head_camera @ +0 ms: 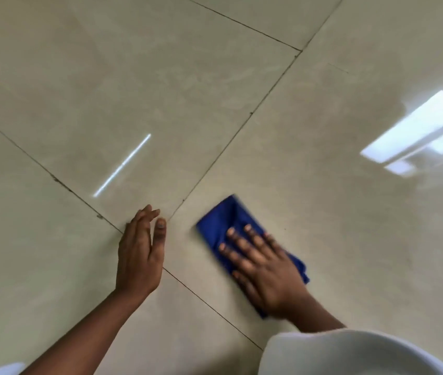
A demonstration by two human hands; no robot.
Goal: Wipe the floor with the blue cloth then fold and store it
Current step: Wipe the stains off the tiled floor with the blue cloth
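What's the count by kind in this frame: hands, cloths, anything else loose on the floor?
Hands: 2, left hand flat on the tiled floor, right hand pressed on the cloth
Cloths: 1, blue cloth, flat on the floor under the right hand, blurred
Other loose items: 0 visible
Total: 3

The blue cloth (223, 220) lies bunched and flat on the glossy beige tiled floor (133, 90), slightly blurred.
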